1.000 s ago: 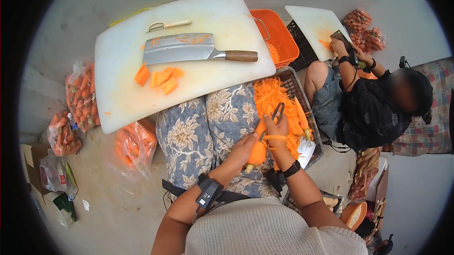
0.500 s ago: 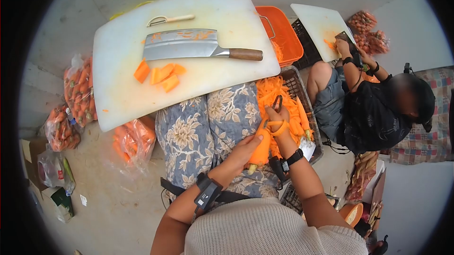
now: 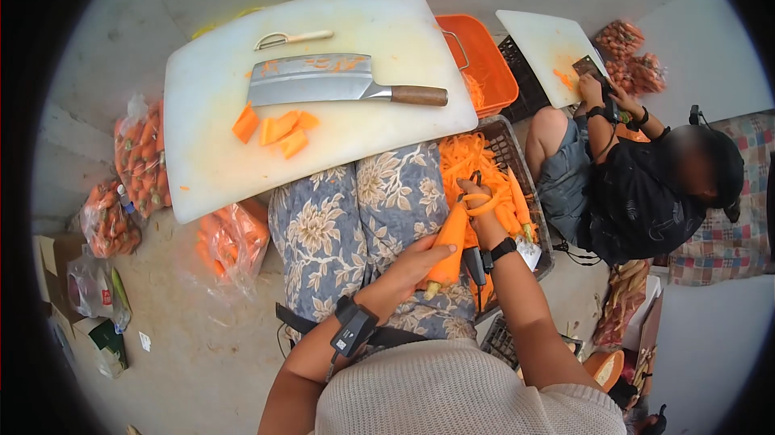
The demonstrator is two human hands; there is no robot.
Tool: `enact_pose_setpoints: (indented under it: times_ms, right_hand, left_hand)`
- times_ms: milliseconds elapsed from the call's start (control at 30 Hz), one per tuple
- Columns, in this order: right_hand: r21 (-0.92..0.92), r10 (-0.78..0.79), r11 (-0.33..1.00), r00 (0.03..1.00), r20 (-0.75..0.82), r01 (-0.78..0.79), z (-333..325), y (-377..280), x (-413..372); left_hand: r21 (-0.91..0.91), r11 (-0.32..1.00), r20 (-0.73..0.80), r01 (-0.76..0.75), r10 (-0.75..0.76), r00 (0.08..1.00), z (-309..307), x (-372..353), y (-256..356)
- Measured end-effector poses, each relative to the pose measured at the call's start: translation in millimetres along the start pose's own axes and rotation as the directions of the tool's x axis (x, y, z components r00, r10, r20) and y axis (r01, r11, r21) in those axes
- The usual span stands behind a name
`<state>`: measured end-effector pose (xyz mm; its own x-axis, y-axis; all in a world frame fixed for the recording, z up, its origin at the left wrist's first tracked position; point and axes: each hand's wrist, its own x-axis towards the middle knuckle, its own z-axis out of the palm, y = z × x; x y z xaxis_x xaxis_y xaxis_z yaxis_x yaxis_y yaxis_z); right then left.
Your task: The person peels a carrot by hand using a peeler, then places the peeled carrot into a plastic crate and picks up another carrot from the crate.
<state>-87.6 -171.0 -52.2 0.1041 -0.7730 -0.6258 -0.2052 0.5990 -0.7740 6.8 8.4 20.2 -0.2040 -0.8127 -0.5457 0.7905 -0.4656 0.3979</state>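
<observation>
A thick carrot [image 3: 449,251], its stem end toward me, is gripped by my left hand [image 3: 415,264] above my lap. My right hand [image 3: 484,215] is closed around a dark-handled peeler [image 3: 475,179], mostly hidden by the fingers, at the carrot's far end. A strip of peel curls across that hand. Just beyond lies a dark crate [image 3: 510,144] filled with carrot peelings [image 3: 464,154] and carrots [image 3: 518,197]. On the white cutting board [image 3: 387,31] rest a cleaver [image 3: 315,80] with a wooden handle, a pale peeler [image 3: 295,38] and several carrot chunks [image 3: 280,127].
An orange basin [image 3: 490,72] stands behind the crate. Bags of carrots [image 3: 144,156] sit on the floor at left, with another bag [image 3: 230,241] nearer. To the right, a co-worker [image 3: 646,185] holds a blade over a second cutting board [image 3: 549,48].
The right hand has moved slightly, and the peeler's loop shows less. In my left hand the carrot stands a little more upright. The view has shifted slightly.
</observation>
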Motion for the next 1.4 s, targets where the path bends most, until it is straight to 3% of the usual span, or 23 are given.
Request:
enact_pose_setpoints:
  times_ms: [233, 300, 500, 633, 700, 833, 900, 967, 1033, 1067, 1100, 1133, 1167, 1233, 1267, 1333, 1400]
  right_hand:
    - [0.070, 0.082, 0.994, 0.997, 0.008, -0.083, -3.7, 4.6, 4.9]
    - [0.121, 0.105, 0.985, 0.985, 0.139, -0.123, -8.5, 0.2, 1.2]
    - [0.096, 0.108, 0.987, 0.968, 0.227, -0.133, -23.6, 14.1, 15.9]
    - [0.214, 0.068, 0.972, 0.987, 0.149, -0.099, -46.5, 54.1, 44.4]
    - [0.290, 0.107, 0.943, 0.973, 0.203, -0.164, -69.0, 87.6, 66.0]
    - [0.268, 0.166, 0.941, 0.972, 0.166, -0.206, -88.7, 108.3, 51.5]
    - [0.303, 0.079, 0.936, 0.945, 0.318, -0.180, -96.2, 107.3, 36.8]
    - [0.243, 0.118, 0.955, 0.967, 0.225, -0.173, -78.2, 75.9, -3.2]
    - [0.365, -0.063, 0.931, 0.993, 0.102, 0.022, -62.9, 62.9, -19.9]
    - [0.372, -0.065, 0.928, 0.993, 0.100, 0.023, -50.9, 47.3, -39.4]
    - [0.344, -0.211, 0.920, 0.977, 0.035, 0.186, -36.7, 27.2, -66.0]
    - [0.303, -0.351, 0.889, 0.936, -0.024, 0.342, -23.8, 12.7, -88.8]
    - [0.305, -0.348, 0.890, 0.937, -0.025, 0.339, -11.7, 4.3, -106.8]
    - [0.218, -0.571, 0.796, 0.820, -0.041, 0.565, 8.7, -3.4, -129.6]
    - [0.218, -0.569, 0.797, 0.821, -0.040, 0.563, 13.3, 2.5, -129.7]
    - [-0.308, -0.732, 0.616, 0.671, 0.118, 0.725, 20.6, 10.9, -131.9]
    - [-0.292, -0.727, 0.627, 0.677, 0.114, 0.722, 25.3, 3.8, -138.2]
  left_hand:
    - [0.049, 0.999, 0.012, 0.008, -0.008, 1.000, 0.8, -2.8, 1.1]
    - [0.016, 1.000, 0.025, -0.004, 0.004, 1.000, 0.0, -2.9, -0.8]
    - [-0.011, 1.000, 0.090, 0.025, -0.024, 0.996, -4.8, -4.7, 0.5]
    - [0.073, 0.996, 0.095, -0.050, 0.043, 0.995, -8.8, -8.8, -3.6]
    - [0.018, 0.999, 0.132, 0.031, -0.034, 0.991, -11.6, -15.6, 1.8]
    - [-0.072, 0.997, 0.157, 0.003, 0.008, 0.988, -14.1, -7.7, -5.3]
    - [-0.160, 0.986, 0.139, 0.054, -0.032, 0.990, -13.6, -6.6, -3.9]
    - [-0.151, 0.988, 0.130, 0.038, -0.019, 0.991, -16.7, -4.5, -7.9]
    - [-0.264, 0.963, 0.100, 0.053, -0.027, 0.995, -17.7, -2.3, -9.2]
    - [-0.256, 0.965, 0.101, 0.055, -0.030, 0.994, -14.2, -3.0, -7.6]
    - [-0.259, 0.966, 0.102, 0.017, 0.010, 0.995, -8.3, -4.9, -6.4]
    - [-0.265, 0.964, 0.102, -0.021, 0.050, 0.994, -4.5, -5.6, -6.6]
    - [-0.264, 0.964, 0.100, -0.019, 0.047, 0.994, -5.6, -3.2, -10.1]
    - [-0.256, 0.966, 0.075, -0.040, 0.061, 0.995, -8.5, 1.2, -16.9]
    - [-0.257, 0.966, 0.073, -0.039, 0.059, 0.996, -6.5, 1.2, -18.0]
    - [-0.245, 0.967, -0.038, -0.072, 0.065, 0.997, 3.5, -3.5, -12.8]
    - [-0.233, 0.970, -0.042, -0.072, 0.064, 0.997, 2.2, -2.3, -9.7]
